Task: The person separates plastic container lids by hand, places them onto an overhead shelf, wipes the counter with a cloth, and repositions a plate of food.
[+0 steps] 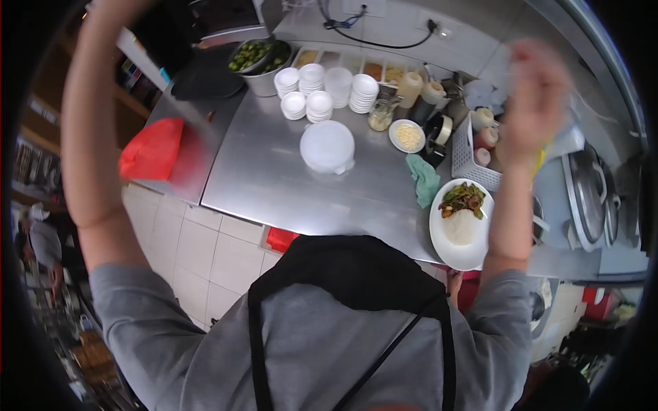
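My left arm reaches up at the left, and only the edge of my left hand shows at the top border, its fingers cut off. Blurred by motion, my right hand is raised at the right, above a grey basket of sauce bottles. Its fingers are smeared. Below that arm, an oval white plate holds rice and a cooked meat and vegetable dish. A green cloth lies beside the plate. A lidded white round container stands mid-counter.
Stacks of small white dishes stand behind the container. Near them are a glass jar, a bowl of chopped garlic and a pot of green vegetables. A red bag is at the left. Another person's hand shows below the plate.
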Available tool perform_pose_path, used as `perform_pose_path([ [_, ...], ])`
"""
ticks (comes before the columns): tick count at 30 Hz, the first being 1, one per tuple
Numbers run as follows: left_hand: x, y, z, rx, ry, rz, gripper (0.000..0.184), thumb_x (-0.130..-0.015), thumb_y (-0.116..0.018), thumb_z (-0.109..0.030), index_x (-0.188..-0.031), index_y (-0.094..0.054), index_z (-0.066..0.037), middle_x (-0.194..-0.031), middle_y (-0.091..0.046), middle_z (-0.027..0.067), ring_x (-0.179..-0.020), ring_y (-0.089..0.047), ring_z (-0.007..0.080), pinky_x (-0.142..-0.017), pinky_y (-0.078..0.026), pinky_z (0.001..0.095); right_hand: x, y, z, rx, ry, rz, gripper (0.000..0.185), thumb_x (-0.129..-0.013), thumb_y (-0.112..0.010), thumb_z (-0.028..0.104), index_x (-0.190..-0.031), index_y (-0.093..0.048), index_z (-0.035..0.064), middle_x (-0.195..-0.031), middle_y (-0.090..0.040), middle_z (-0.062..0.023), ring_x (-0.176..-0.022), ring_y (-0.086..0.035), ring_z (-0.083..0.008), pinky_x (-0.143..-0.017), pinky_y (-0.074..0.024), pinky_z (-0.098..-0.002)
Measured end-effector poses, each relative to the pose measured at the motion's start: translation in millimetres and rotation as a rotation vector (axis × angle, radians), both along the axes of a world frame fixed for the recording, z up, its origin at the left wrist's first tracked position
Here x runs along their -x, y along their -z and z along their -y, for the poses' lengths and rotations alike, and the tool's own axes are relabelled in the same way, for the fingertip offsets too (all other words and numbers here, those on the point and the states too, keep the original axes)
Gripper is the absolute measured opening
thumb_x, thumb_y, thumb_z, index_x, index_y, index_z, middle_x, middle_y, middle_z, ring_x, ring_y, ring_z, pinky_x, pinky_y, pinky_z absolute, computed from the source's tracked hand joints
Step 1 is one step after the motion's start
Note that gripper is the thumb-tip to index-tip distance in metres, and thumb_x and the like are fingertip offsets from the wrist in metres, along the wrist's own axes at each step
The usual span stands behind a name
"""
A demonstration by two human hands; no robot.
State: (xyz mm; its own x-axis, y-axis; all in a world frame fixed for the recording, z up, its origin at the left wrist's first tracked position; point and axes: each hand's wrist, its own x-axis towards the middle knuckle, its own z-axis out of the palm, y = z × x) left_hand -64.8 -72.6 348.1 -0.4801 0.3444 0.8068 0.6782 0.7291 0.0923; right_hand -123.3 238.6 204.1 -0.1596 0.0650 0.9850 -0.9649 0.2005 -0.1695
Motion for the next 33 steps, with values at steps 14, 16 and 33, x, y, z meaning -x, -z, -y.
perform_pose_path([
  [14, -47, 392, 18, -0.850, -0.158, 1.166, 0.035, -0.081, -0.060, -0.015, -0.112, -0.053, 0.002, -0.098, -0.061, 0.0112, -0.086, -0.057, 0.0131, -0.075, -0.046, 0.0258, -21, 249, 152, -1.007, 0.134, 0.742, 0.011, -0.072, -0.059, 0.007, -0.082, -0.056, 0.0044, -0.101, -0.054, -0.0097, -0.099, -0.048, -0.0263, -0.081, -0.0396, -0.0365],
  [16, -44, 382, -4, -0.947, -0.051, 1.080, 0.038, -0.085, -0.055, -0.016, -0.117, -0.048, 0.003, -0.103, -0.058, 0.0125, -0.092, -0.056, 0.0160, -0.078, -0.046, 0.0274, -22, 230, 145, -0.582, 0.024, 0.659, 0.008, -0.076, -0.059, 0.008, -0.080, -0.055, 0.0034, -0.093, -0.054, -0.0073, -0.088, -0.053, -0.0220, -0.074, -0.0412, -0.0327],
  [33, -91, 289, -37, -1.284, 0.294, 1.277, 0.036, -0.091, -0.040, -0.006, -0.127, -0.038, 0.001, -0.113, -0.053, 0.0134, -0.100, -0.055, 0.0184, -0.085, -0.047, 0.0313, -122, 155, 122, -0.330, -0.362, 1.017, 0.032, -0.072, -0.060, -0.002, -0.103, -0.056, 0.0049, -0.082, -0.055, -0.0094, -0.073, -0.057, -0.0220, -0.066, -0.0472, -0.0301],
])
